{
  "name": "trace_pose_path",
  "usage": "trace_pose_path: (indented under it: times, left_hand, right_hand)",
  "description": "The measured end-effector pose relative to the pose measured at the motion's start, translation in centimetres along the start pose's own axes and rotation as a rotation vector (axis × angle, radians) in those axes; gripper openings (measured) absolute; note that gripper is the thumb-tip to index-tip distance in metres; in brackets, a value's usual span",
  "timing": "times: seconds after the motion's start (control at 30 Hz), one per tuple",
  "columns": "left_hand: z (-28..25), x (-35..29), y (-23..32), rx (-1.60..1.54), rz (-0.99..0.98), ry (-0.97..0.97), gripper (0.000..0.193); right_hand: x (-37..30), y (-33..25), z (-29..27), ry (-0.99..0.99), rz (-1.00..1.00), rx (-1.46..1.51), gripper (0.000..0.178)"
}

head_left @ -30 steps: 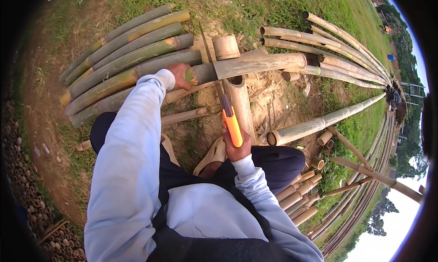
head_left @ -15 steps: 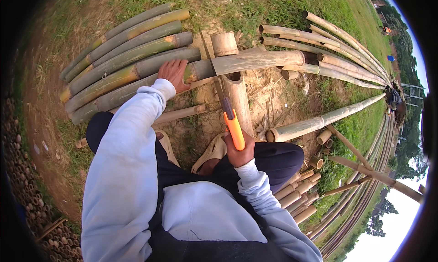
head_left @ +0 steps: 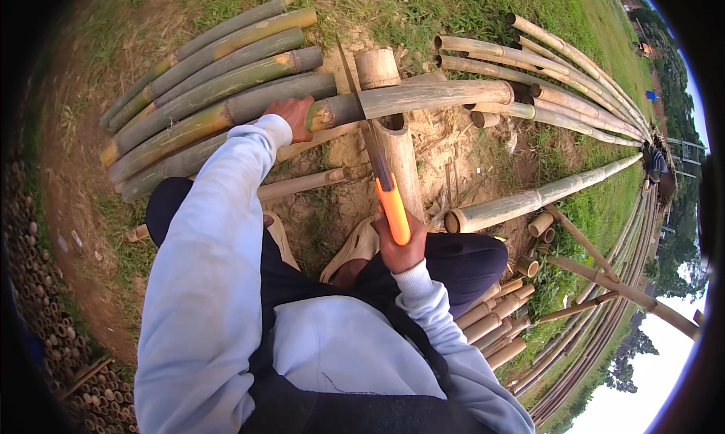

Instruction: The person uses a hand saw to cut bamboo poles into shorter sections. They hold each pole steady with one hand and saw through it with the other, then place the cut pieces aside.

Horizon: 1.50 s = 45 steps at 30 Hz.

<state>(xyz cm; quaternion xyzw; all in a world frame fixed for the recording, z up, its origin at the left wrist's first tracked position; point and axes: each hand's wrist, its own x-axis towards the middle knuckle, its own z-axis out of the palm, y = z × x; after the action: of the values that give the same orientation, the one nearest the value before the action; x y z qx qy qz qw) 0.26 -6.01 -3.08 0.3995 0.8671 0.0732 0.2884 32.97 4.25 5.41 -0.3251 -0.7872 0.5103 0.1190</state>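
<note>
My right hand (head_left: 400,245) is wrapped round the orange handle of a handsaw (head_left: 392,211). The saw's dark blade crosses a bamboo pole (head_left: 442,98), with its tip pointing away from me. To the left of the blade, my left hand (head_left: 291,117) grips the same pole beside a green and brown joint; some of its fingers are hidden. Beneath the pole near the cut lies a bamboo post (head_left: 398,166) with an open end. A short bamboo block (head_left: 377,68) stands just beyond the pole.
Several green bamboo poles (head_left: 226,71) lie side by side at the left. Paler poles (head_left: 498,56) fan out at the far right, and one long pole (head_left: 529,205) lies nearer. Cut bamboo pieces (head_left: 491,321) are piled by my right knee, near a bamboo frame (head_left: 604,283).
My right hand and the saw have shifted slightly nearer and to the right in view. The left hand still holds the pole, its fingers drawn in more.
</note>
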Motion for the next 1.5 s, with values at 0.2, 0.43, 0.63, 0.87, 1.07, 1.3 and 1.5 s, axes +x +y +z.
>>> trace_pose_path:
  times: [0.2, 0.43, 0.63, 0.87, 1.07, 1.3, 1.5]
  left_hand:
    - [-0.2, 0.6, -1.3, -0.041, 0.002, 0.015, 0.081]
    - [0.5, 1.9, -1.8, -0.074, 0.038, -0.010, 0.086]
    - [0.1, 2.1, -2.5, -0.117, 0.017, -0.010, 0.087]
    - [-0.9, 2.3, -1.2, -0.153, 0.028, -0.107, 0.090]
    - [1.2, 2.8, -3.9, -0.202, 0.081, 0.040, 0.087]
    - [-1.6, 2.3, -1.1, -0.250, 0.019, -0.211, 0.087]
    - [0.2, 2.0, -1.9, -0.054, 0.002, 0.032, 0.091]
  right_hand:
    - [-2.6, -1.2, -1.6, -0.014, -0.014, -0.045, 0.017]
    - [-2.1, -1.9, -1.5, -0.003, -0.013, -0.032, 0.011]
    - [-4.1, -1.5, -1.9, 0.034, -0.102, -0.085, 0.013]
    - [0.3, 1.2, 0.9, 0.030, -0.056, -0.053, 0.015]
    - [-3.6, -0.5, -0.2, 0.045, -0.067, -0.056, 0.014]
    - [2.3, 2.5, 3.3, 0.096, -0.083, -0.098, 0.020]
    - [-0.8, -0.2, 1.2, 0.081, -0.142, -0.030, 0.020]
